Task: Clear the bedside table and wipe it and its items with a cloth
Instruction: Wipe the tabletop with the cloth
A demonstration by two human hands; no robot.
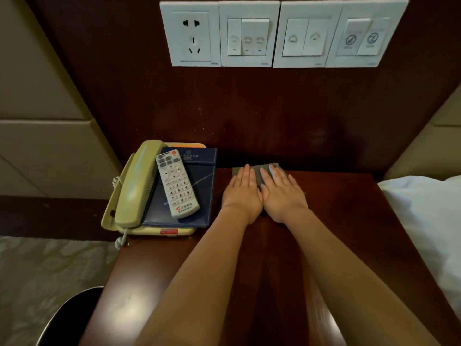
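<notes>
The left hand and right hand, each grip flat and wide, press the cloth at the counter's back edge; the telephone holds the back-left corner.

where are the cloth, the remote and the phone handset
cloth (258, 172): head view, bare grey patch near its far edge
remote (177, 184): head view, number keys in its middle
phone handset (138, 183): head view, middle of its grip

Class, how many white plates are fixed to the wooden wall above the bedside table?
4, in one row, all fully visible: a socket plate leftmost, then three switch plates to its right.
</notes>
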